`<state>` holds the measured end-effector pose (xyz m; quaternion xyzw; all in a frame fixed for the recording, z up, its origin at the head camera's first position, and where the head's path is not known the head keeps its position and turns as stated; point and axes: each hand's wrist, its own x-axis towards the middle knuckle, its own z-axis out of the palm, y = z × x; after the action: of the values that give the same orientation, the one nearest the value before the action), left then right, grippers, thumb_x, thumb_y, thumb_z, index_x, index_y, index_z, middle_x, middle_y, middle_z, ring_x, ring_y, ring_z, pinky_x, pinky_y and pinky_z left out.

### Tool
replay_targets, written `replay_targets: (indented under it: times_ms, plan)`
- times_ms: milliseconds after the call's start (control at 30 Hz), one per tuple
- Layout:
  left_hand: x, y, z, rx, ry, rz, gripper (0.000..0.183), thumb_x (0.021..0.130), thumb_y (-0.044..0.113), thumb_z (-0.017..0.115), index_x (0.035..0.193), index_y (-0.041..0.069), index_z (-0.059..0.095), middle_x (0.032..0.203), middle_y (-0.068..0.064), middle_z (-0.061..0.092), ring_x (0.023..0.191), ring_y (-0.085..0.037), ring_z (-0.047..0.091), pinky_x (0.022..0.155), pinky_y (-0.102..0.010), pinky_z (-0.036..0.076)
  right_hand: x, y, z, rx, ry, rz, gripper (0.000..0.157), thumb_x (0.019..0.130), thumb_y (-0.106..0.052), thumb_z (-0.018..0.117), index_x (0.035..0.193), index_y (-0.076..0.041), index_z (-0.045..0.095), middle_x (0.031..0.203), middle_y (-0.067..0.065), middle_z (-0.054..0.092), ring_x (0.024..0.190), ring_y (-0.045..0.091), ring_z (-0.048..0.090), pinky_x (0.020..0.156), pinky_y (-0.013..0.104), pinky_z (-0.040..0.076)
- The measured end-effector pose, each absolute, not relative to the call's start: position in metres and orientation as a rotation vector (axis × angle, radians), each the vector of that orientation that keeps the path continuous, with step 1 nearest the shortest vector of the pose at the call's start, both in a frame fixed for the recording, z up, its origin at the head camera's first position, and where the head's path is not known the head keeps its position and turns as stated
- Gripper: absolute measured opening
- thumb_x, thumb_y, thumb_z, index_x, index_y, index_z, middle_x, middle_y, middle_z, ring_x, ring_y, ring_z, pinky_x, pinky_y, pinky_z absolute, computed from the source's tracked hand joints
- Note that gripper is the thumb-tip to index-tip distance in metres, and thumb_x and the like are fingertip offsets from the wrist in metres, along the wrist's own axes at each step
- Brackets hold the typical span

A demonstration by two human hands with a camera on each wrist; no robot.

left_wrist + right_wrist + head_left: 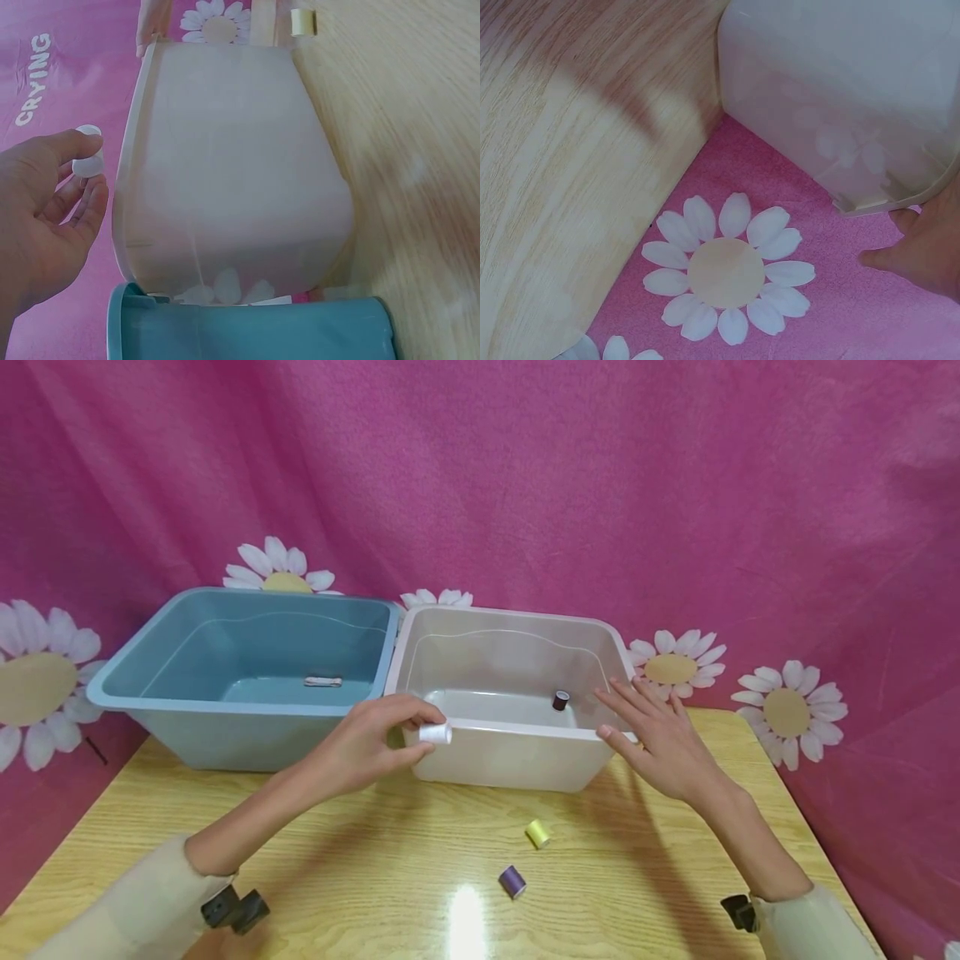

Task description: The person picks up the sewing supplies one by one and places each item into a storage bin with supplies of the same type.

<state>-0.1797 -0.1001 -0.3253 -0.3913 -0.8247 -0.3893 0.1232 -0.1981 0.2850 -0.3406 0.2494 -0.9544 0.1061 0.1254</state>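
Purple spool: on its side on the wooden table, nearest the person.
Yellow spool: on its side, just beyond the purple spool and slightly right; neither is being handled.
Left hand: thumb and fingers pinch the white spool; the hands are well apart.
White spool position: above rim level, by the near left corner of the pale bin.
Right hand: fingers extended and spread at the bin's right end, holding nothing; firm contact with the rim cannot be confirmed.
Step in hand: judged to be the transfer of the white spool into the pale bin, release not yet made.
Next move: appears to call for carrying the spool farther inward, past the near rim, before the pinch is opened; the right hand may steady the bin.
Dark spool: on the pale bin's floor, toward the right.
Blue bin: left of the pale bin, side by side; a small pale bundle lies inside.
Pink cloth: flower-patterned backdrop, farthest away.
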Motion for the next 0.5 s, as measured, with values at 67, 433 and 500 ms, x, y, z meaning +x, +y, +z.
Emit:
replay_targets:
  times_ms: [67,433,500]
  plan:
    - [-0.181,-0.098,-0.323,-1.142,-2.406,-1.153,0.027,0.077,0.008,0.074,0.102,0.013,0.064,0.095,0.006,0.062,0.080,-0.011,0.056,0.065,-0.027,0.051,-0.198,0.285,-0.341,0.726,-2.777,0.305,0.054,0.094,-0.045,0.044,0.143,-0.026,0.034,0.147,0.006,0.029,0.137,0.027,0.011,0.105,0.056,-0.003]
    - [-0.193,-0.087,-0.315,-1.135,-2.410,-1.322,0.026,0.079,0.005,0.071,0.104,0.007,0.064,0.100,0.001,0.063,0.086,-0.011,0.059,0.075,-0.024,0.051,-0.199,0.285,-0.342,0.735,-2.765,0.297,0.053,0.094,-0.045,0.044,0.143,-0.028,0.033,0.147,0.005,0.030,0.136,0.030,0.014,0.104,0.058,0.000]
    - [-0.196,-0.085,-0.314,-1.117,-2.431,-1.307,0.026,0.080,0.007,0.071,0.104,0.008,0.064,0.100,0.001,0.063,0.086,-0.010,0.059,0.076,-0.024,0.050,-0.200,0.285,-0.342,0.733,-2.764,0.297,0.053,0.094,-0.045,0.044,0.143,-0.028,0.033,0.147,0.004,0.030,0.136,0.031,0.015,0.104,0.058,0.000]
